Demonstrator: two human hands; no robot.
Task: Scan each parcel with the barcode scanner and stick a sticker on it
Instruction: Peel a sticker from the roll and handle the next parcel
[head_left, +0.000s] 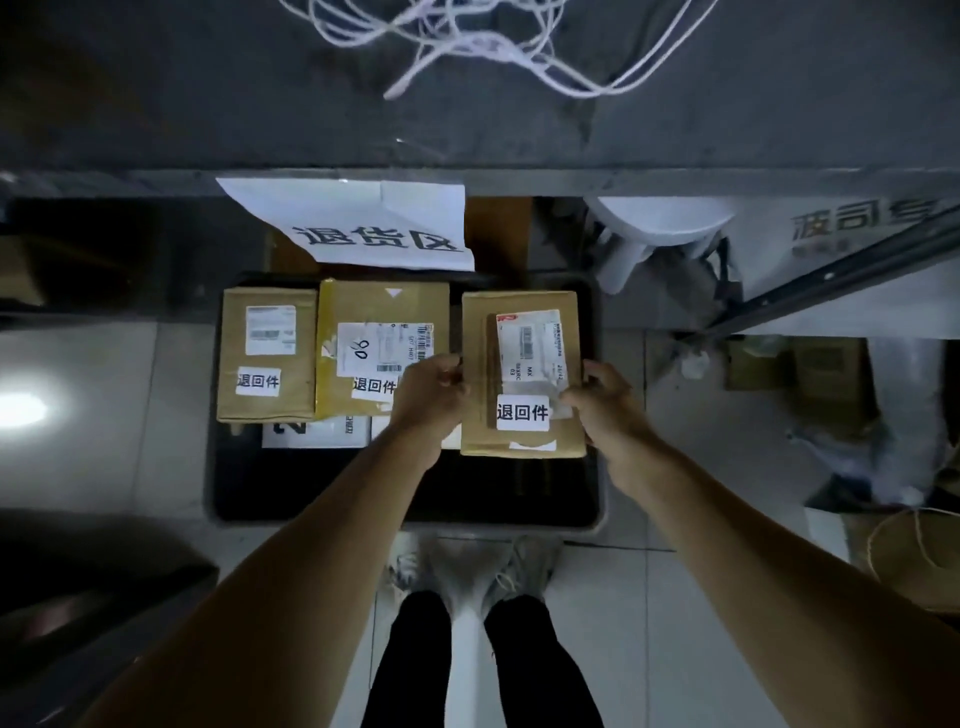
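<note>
Left hand: the left hand (429, 396) holds the left edge of the right box (522, 371), fingers bent and closed on that edge.
Right hand: the right hand (602, 402) holds the right edge of the same box, fingers closed on it, the thumb beside the white sticker (522, 412).
Task thing: the right box is over the right part of the black bin (595, 499); I cannot tell if it already rests inside or is a little above.
Scanner: no barcode scanner is visible.
Bin content: a left box (266, 354) and a middle box (382, 347) lie flat, side by side and touching, each with a shipping label and a white sticker; below them a white flat parcel (311, 432) shows partly. The near part of the bin looks free.
Sign: a white paper (358, 223) with large characters hangs above the bin.
Risk, drop: the grip is only on two edges, so the box could tilt and slip if one hand lets go first.
Risk, cover: put down carelessly, it could land on the middle box and hide its label.
Risk, sticker: a thumb rubbing the sticker corner could lift it.
</note>
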